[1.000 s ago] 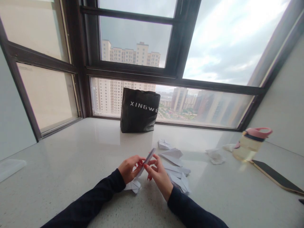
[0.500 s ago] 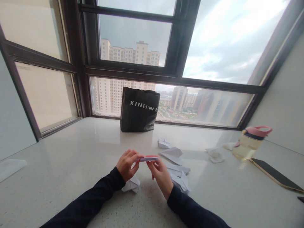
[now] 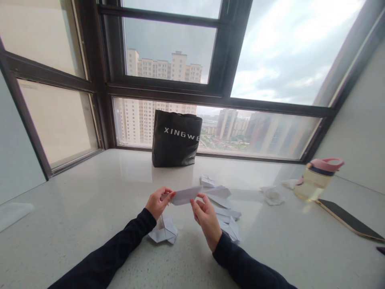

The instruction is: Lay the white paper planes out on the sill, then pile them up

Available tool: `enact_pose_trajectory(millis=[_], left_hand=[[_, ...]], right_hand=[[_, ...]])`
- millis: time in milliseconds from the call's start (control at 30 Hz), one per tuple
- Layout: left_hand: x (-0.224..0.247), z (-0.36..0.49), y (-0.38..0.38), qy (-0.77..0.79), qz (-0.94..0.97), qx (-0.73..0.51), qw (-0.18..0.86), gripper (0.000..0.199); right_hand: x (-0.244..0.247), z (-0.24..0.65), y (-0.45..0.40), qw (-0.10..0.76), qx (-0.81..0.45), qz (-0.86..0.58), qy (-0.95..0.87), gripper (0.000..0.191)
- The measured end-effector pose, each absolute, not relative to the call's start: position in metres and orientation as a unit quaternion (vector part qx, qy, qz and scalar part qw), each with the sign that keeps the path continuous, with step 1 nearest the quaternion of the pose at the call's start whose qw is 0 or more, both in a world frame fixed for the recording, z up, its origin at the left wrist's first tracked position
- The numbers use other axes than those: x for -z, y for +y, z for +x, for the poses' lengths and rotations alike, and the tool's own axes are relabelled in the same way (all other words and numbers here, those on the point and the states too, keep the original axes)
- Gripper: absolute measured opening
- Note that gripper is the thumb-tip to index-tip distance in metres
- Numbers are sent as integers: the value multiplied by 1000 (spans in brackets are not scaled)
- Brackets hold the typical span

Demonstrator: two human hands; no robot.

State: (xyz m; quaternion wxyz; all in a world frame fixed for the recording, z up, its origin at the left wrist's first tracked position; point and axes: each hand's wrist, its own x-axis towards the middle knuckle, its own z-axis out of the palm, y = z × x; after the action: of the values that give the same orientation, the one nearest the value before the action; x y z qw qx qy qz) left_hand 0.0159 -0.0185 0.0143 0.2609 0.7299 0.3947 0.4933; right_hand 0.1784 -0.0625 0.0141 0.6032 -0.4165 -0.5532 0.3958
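Between my hands, above the counter, is a folded strip of white paper (image 3: pixel 185 195) with a crease along its length. My left hand (image 3: pixel 159 202) pinches its left end between thumb and fingers. The thumb and index finger of my right hand (image 3: pixel 206 216) close on its lower right edge. A folded paper piece (image 3: pixel 165 230) lies on the counter below my left hand. Several more folded papers (image 3: pixel 219 196) lie beyond and beside my right hand, which partly covers them. A small folded paper (image 3: pixel 207 180) sits at the back of that group.
A black bag (image 3: pixel 177 138) stands by the window. To the right are a crumpled tissue (image 3: pixel 272 195), a bottle with a pink lid (image 3: pixel 315 182) and a dark tablet-like slab (image 3: pixel 350 220). At the far left lies a whitish flat item (image 3: pixel 15 214) on the pale counter (image 3: pixel 90 192).
The paper strip has turned from edge-on to show its broad face. My left hand has shifted slightly left, and more of the paper piece beneath it shows.
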Motion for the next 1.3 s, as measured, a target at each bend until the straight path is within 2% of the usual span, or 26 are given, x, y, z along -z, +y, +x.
enact_pose_trajectory(millis=[100,167,233,333,433,633,800,1100,1300], left_hand=[[-13,17,-17,377,704,-507,325,32],[-13,19,-20,366,705,-503,340,32],[-14,22,-24,358,721,-493,330,32],[-16,26,-32,348,766,-461,281,31],[-15,28,-36,324,821,-400,248,30],[-7,26,-33,301,854,-338,258,33],[-3,24,-28,300,883,-295,210,31],[4,26,-27,297,902,-268,164,26],[3,26,-27,296,904,-267,153,26]], right_hand=[[-36,195,-62,634,-291,-426,-576,41],[-52,209,-63,610,-206,-454,-615,47],[-64,223,-63,535,-155,-471,-684,39],[-70,239,-63,399,-143,-466,-777,17],[-71,256,-59,337,-137,-482,-797,17],[-67,317,-47,340,-186,-572,-723,28],[-48,352,-42,327,-246,-589,-697,31],[-35,354,-38,325,-236,-595,-696,33],[-31,350,-38,317,-278,-587,-691,33]])
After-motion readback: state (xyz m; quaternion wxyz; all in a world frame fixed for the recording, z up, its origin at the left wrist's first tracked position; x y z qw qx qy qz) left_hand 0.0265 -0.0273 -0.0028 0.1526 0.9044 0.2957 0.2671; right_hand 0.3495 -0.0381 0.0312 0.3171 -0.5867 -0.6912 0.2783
